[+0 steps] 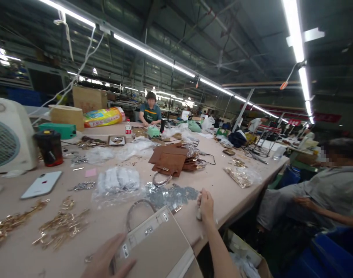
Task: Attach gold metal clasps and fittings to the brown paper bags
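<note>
Bag (159, 247) lying on desk (214, 173) near its edge; could be slipping off if left hand (107, 258) is pushing unevenly. We are spreading left fingers over bag's left side; right hand (206, 204) is curling its fingers closed past top right corner, on what we cannot tell. Careless sweep could be scattering grey pieces (170, 195) nearby. Bag looking beige, flat, handle (130, 214) arching out, metal fittings (148, 231) lining top.

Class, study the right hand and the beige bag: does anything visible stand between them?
Nothing visible stands between the right hand and the beige bag; the pile of grey pieces lies beyond the bag's far edge.
</note>
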Demonstrator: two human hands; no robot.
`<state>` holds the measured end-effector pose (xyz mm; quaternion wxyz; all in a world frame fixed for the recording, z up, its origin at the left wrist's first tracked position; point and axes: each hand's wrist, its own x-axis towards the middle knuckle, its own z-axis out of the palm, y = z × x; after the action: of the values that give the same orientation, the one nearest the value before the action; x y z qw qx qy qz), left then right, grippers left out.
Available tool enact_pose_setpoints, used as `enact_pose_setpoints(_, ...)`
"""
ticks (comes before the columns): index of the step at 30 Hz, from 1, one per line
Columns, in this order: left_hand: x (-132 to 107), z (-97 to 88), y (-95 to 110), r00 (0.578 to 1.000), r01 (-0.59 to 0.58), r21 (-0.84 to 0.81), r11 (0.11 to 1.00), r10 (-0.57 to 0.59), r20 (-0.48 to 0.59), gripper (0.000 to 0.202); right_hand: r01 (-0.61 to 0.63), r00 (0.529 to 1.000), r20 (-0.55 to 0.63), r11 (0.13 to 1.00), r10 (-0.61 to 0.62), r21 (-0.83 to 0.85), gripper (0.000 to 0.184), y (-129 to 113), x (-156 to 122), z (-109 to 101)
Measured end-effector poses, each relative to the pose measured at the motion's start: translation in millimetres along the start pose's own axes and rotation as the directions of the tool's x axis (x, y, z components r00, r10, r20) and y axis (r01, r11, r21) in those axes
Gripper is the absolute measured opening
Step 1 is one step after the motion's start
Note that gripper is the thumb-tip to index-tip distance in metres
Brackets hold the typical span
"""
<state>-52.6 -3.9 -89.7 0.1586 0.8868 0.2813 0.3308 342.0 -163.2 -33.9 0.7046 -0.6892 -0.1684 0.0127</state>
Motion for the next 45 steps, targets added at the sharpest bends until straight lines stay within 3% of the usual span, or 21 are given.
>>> enact_pose_setpoints(4, -2.7, -1.6, 3.4, 1.0, 0.006, 0.003, 1.0, -0.006, -0.03, 0.058, 0.052, 0.998, 0.051, 0.975, -0.042, -0.217, 0.046, 11.1, 35.0, -12.4)
enact_pose_setpoints(11, -3.2, -5.2, 8.0, 0.999, 0.036, -0.035, 0.999, -0.036, -0.007, 0.058, 0.184, 0.981, 0.15, 0.856, -0.126, -0.483, 0.047, 30.6, 76.6, -22.0)
enact_pose_setpoints(16, -3.6, -6.7, 10.7, 0.999, 0.054, -0.069, 0.996, -0.054, -0.002, 0.057, 0.313, 0.943, 0.273, 0.78, -0.189, -0.542, 0.047, 37.5, 85.7, -26.0)
enact_pose_setpoints(20, -3.4, -6.3, 10.7, 0.996, 0.084, -0.08, 0.993, -0.084, 0.011, 0.056, 0.423, 0.88, 0.435, 0.735, -0.193, -0.53, 0.034, 37.6, 90.5, -20.4)
enact_pose_setpoints(24, -2.5, -8.2, 12.2, 0.995, 0.097, -0.081, 0.992, -0.095, 0.03, 0.056, 0.465, 0.84, 0.519, 0.706, -0.16, -0.534, 0.023, 37.7, 93.5, -10.5)
enact_pose_setpoints(45, -0.4, -19.1, 25.2, 0.99, 0.141, -0.114, 0.983, -0.136, 0.047, 0.052, 0.43, 0.889, 0.421, 0.65, -0.183, -0.626, 0.016, 41.4, 89.2, 11.0)
